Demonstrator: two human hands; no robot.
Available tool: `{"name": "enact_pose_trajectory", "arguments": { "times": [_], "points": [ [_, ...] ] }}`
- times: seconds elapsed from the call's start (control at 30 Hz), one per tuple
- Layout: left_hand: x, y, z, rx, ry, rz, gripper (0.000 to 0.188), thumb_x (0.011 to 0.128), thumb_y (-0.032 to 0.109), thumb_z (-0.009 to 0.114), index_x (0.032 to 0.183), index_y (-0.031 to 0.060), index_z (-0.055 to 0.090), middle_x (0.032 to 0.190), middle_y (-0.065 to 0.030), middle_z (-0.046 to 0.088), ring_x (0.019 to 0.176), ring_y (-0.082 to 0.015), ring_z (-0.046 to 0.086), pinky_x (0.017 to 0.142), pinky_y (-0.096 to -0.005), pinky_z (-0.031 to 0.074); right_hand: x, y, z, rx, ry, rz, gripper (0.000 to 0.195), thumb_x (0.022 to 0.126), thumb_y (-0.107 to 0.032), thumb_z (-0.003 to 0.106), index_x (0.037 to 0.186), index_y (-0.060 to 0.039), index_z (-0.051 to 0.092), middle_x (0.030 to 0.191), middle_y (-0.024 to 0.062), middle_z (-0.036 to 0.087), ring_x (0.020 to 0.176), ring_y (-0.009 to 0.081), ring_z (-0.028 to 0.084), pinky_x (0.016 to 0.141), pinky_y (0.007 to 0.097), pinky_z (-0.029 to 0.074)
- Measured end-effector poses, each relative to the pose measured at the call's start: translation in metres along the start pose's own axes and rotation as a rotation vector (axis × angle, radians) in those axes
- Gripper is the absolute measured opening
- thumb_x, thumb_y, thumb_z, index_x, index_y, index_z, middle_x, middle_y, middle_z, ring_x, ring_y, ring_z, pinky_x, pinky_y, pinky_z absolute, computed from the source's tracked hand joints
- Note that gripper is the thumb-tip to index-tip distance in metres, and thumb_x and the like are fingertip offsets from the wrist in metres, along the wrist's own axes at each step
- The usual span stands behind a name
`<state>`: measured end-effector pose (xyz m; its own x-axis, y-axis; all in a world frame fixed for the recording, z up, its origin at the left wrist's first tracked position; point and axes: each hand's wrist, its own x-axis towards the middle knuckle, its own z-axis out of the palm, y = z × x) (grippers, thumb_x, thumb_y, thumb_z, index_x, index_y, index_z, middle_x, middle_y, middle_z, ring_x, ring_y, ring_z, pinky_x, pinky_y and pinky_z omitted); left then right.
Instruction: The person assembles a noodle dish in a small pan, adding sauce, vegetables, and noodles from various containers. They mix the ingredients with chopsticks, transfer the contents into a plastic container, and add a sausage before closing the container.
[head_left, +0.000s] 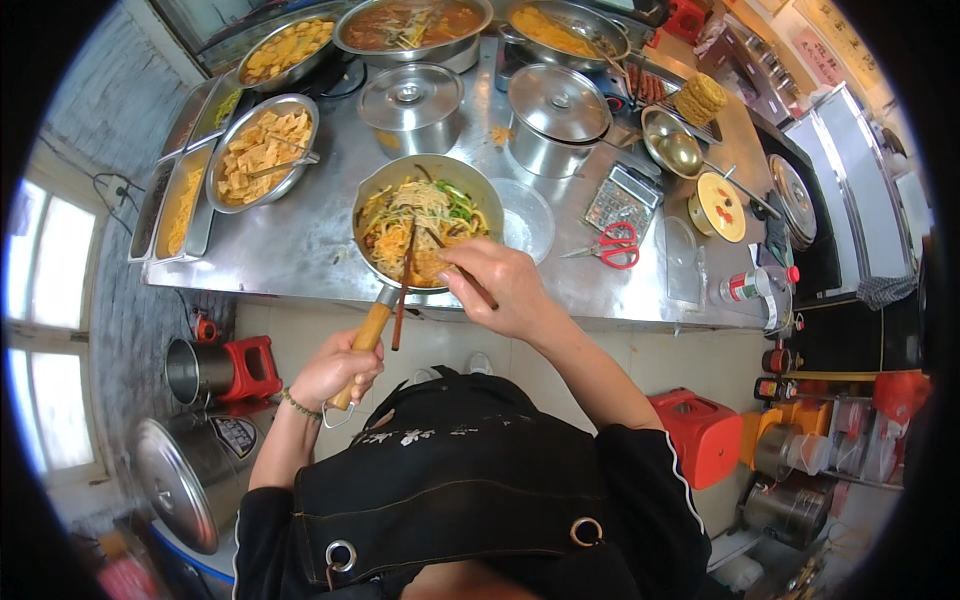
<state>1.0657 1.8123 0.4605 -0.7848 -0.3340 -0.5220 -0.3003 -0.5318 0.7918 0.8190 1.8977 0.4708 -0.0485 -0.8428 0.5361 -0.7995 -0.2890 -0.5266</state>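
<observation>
My left hand (341, 367) is wrapped around the wooden handle (372, 328) of a metal pan (369, 184) at the front edge of the steel table. Inside lie noodles (424, 206) with green vegetables and orange-yellow bits. From above the near rim, my right hand (499, 285) grips a dark chopstick (480, 289), its tip down in the food. A second chopstick (401, 307) leans across the near rim, its tip also in the noodles. I cannot tell whether my fingers touch this one.
Two lidded steel pots (411, 112) stand behind the pan. A clear plastic lid (529, 217) lies beside it, then red-handled scissors (619, 244) and a calculator (622, 196). At left are a bowl of fried tofu skin pieces (270, 142) and rectangular food trays (184, 202). Red stools (697, 435) flank me.
</observation>
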Motion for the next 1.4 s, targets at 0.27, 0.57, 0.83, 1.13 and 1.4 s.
{"name": "enact_pose_trajectory", "arguments": {
  "times": [0.27, 0.57, 0.83, 1.13, 1.4],
  "points": [
    [0.007, 0.008, -0.002, 0.018, -0.049, -0.010, 0.009, 0.076, 0.004, 0.054, 0.082, 0.0045, 0.047, 0.055, 0.0009, 0.046, 0.038, -0.0074, 0.043, 0.034, -0.0226, 0.039, 0.000, -0.025, 0.027, -0.184, -0.128, -0.136, 0.042, 0.064, -0.015, 0.071, 0.104, -0.0076, 0.061, 0.104, 0.0162, 0.056, 0.089, 0.0323, 0.058, 0.076, 0.0410, 0.048],
    [0.008, 0.024, 0.008, 0.281, 0.048, -0.032, 0.010, 0.074, 0.003, 0.056, 0.078, 0.0036, 0.047, 0.054, -0.0012, 0.047, 0.038, -0.0087, 0.045, 0.035, -0.0243, 0.039, 0.004, 0.019, -0.034, 0.402, 0.140, 0.422, 0.014, 0.087, -0.012, 0.058, 0.093, -0.0007, 0.065, 0.081, 0.0064, 0.065, 0.070, 0.0146, 0.063, 0.060, 0.0283, 0.053],
    [0.026, 0.056, 0.013, 0.532, 0.106, -0.024, 0.010, 0.076, 0.003, 0.054, 0.081, 0.0000, 0.047, 0.055, -0.0022, 0.048, 0.038, -0.0102, 0.046, 0.036, -0.0256, 0.040, 0.027, 0.038, -0.055, 0.665, 0.363, 0.524, 0.018, 0.086, -0.013, 0.062, 0.087, 0.0049, 0.064, 0.072, 0.0089, 0.064, 0.063, 0.0128, 0.064, 0.057, 0.0241, 0.055],
    [0.036, 0.083, 0.027, 0.833, 0.221, -0.032, 0.014, 0.074, 0.004, 0.054, 0.083, -0.0034, 0.047, 0.056, -0.0063, 0.051, 0.041, -0.0134, 0.052, 0.037, -0.0294, 0.042, 0.009, 0.080, -0.060, 0.522, 0.323, 0.695, 0.027, 0.091, -0.021, 0.058, 0.085, 0.0048, 0.062, 0.070, 0.0127, 0.064, 0.057, 0.0166, 0.063, 0.051, 0.0261, 0.053],
    [0.036, 0.091, 0.035, 1.137, 0.271, 0.040, 0.017, 0.071, 0.009, 0.055, 0.080, -0.0049, 0.050, 0.061, -0.0165, 0.056, 0.055, -0.0278, 0.060, 0.051, -0.0386, 0.047, 0.014, 0.065, -0.077, 0.550, 0.475, 0.624, 0.027, 0.090, -0.023, 0.060, 0.086, 0.0042, 0.064, 0.070, 0.0113, 0.064, 0.056, 0.0149, 0.062, 0.051, 0.0254, 0.053]
  ]
}}
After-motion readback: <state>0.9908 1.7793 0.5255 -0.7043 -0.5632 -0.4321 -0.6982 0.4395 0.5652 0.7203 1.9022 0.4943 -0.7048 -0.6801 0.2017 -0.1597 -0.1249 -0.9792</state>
